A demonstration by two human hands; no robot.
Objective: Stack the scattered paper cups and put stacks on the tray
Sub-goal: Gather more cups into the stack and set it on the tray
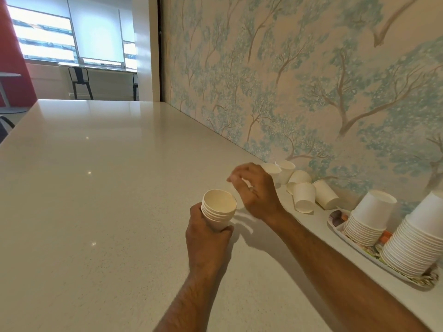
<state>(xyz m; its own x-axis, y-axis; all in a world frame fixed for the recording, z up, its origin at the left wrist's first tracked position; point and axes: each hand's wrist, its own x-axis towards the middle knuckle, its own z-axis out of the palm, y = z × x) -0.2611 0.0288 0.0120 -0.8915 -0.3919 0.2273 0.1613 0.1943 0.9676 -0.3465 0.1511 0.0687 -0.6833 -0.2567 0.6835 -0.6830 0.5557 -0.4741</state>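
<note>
1. Left hand wraps a short stack of nested cups, mouth up, just above the counter.
2. Right hand hovers beside the stack's rim, fingers loosely curled, holding nothing.
3. Loose cups lie scattered by the wall, one partly hidden behind the right hand.
4. Tray near the wall carries two tall upside-down stacks; the right one is cut off by the frame edge.
5. White counter, tree-pattern wallpaper, chair and windows beyond.
</note>
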